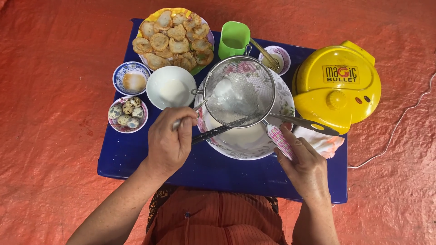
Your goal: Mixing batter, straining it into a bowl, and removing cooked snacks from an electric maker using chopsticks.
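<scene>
My left hand (169, 138) grips a metal spoon (205, 100) whose bowl is in the white batter inside a round metal sieve (239, 92). The sieve rests over a large flowered bowl (280, 95) holding white batter. My right hand (305, 167) holds the sieve's pink checked handle (280, 141) at the bowl's near right rim. A pair of dark tongs (313, 123) lies across the bowl under the sieve.
All stands on a small blue table (136, 154) on an orange floor. A plate of fried cakes (175, 37), a green cup (234, 39), a white bowl (171, 86), a sauce bowl (131, 77), a bowl of quail eggs (127, 114) and a yellow cooker (337, 86) surround it.
</scene>
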